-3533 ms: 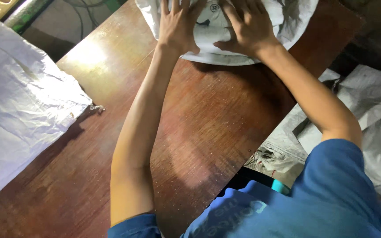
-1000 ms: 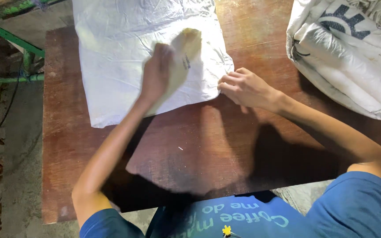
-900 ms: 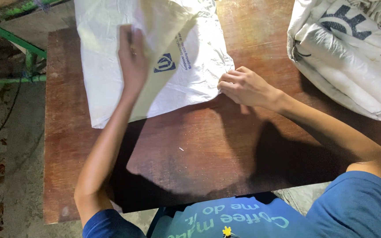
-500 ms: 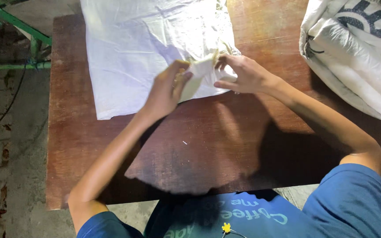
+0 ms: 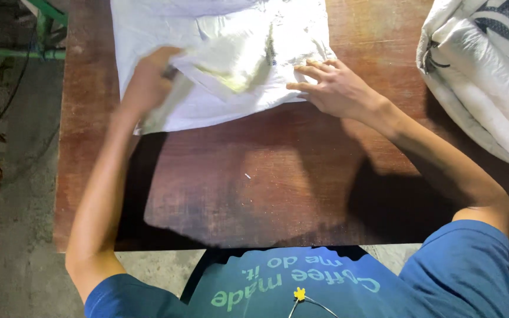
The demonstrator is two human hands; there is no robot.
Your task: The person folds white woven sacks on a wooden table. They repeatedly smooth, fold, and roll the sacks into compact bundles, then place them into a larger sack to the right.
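The left hand [image 5: 148,82] pinched a floppy flap of the thin white sack [image 5: 148,35] at 11 o'clock. The right hand [image 5: 334,88] lay flat, fingers spread, pinning its corner. It looked light and bendy; edges seemed best to grab.

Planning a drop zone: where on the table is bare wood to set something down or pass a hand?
Bare wood on the table spans from the white sack near edge down to the table's near edge, between the two forearms. The far side is crowded: left hand lifts a sack layer, right hand presses its corner, and a bundle of sacks fills the far right.

Left hand [image 5: 148,82] lifting white sack [image 5: 207,88] flap, right hand [image 5: 334,88] pressing
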